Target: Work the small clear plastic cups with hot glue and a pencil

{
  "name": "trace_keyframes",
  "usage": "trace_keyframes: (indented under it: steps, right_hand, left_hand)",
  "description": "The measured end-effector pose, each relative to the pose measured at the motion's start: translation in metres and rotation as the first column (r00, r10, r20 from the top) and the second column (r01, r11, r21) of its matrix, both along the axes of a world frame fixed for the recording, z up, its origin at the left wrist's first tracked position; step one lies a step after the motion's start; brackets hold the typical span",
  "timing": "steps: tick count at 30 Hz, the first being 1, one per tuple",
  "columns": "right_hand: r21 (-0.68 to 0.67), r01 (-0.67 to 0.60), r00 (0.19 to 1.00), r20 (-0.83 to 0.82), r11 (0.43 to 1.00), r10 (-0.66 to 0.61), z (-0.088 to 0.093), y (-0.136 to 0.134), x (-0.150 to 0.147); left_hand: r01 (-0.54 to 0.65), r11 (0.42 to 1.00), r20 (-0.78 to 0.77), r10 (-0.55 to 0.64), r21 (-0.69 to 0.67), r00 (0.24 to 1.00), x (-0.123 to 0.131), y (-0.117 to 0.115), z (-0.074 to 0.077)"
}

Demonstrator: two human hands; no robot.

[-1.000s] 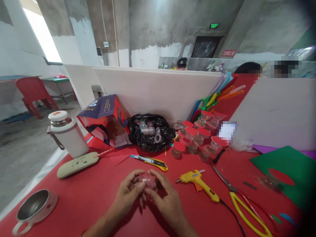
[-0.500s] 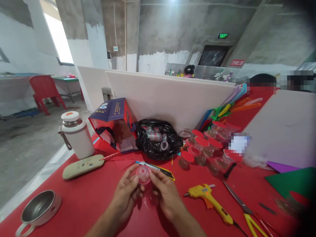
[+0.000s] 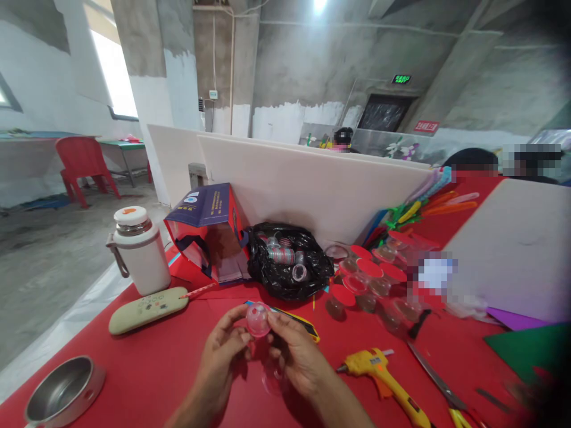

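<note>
Between my hands is a small clear plastic cup-like piece (image 3: pixel 257 321), tinted pink by the red table showing through. My left hand (image 3: pixel 226 345) grips its left side with thumb and fingers. On its right side, the thumb and fingers of my right hand (image 3: pixel 298 348) close around the rim. Below them, partly behind my right hand, a second clear round plastic piece (image 3: pixel 271 381) shows; whether it rests on the table or is held I cannot tell. A yellow and black utility knife (image 3: pixel 307 327) lies just beyond my right hand.
A yellow glue gun (image 3: pixel 379 374) and scissors (image 3: pixel 435 374) lie at right. Behind stand a black bag (image 3: pixel 261 267) of plastic cups, a paper gift bag (image 3: pixel 203 208) and several red-topped containers (image 3: pixel 370 267). At left are a thermos (image 3: pixel 145 258), a green case (image 3: pixel 149 309) and a metal cup (image 3: pixel 66 389).
The clear piece has turned in my hands and sits slightly further left. My left fingers have loosened somewhat, and the lower piece appears lower. The whole view has tilted up a little.
</note>
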State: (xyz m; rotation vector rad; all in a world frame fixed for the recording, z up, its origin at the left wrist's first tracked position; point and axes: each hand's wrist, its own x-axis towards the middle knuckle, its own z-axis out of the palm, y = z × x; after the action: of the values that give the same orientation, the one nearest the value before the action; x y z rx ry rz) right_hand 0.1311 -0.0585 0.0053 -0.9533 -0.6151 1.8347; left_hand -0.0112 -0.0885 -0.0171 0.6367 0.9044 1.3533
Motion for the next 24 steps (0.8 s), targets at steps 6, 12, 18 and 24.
trace_keyframes:
  steps: [6, 12, 18, 24]
  right_hand:
    - [0.142, 0.059, 0.983, 0.164, 0.988, -0.082, -0.003, -0.022, 0.020]
    - [0.253, -0.027, 0.945, 0.323, 0.967, -0.058, -0.021, -0.055, 0.037]
    - [0.442, -0.090, 0.646, 0.708, 0.892, -0.285, -0.033, -0.078, 0.070]
    - [0.378, -0.351, 0.430, 0.878, 0.857, -0.211, -0.044, -0.083, 0.058]
  left_hand:
    - [0.012, 0.920, -0.562, 0.228, 0.391, 0.795, 0.006, -0.007, -0.001]
    - [0.109, 0.761, -0.642, 0.451, 0.639, 0.620, 0.018, -0.017, -0.016]
    - [0.139, 0.735, -0.684, 0.520, 0.664, 0.512, 0.018, -0.018, -0.015]
    - [0.211, 0.814, -0.810, 0.435, 0.541, 0.394, 0.013, -0.010, -0.016]
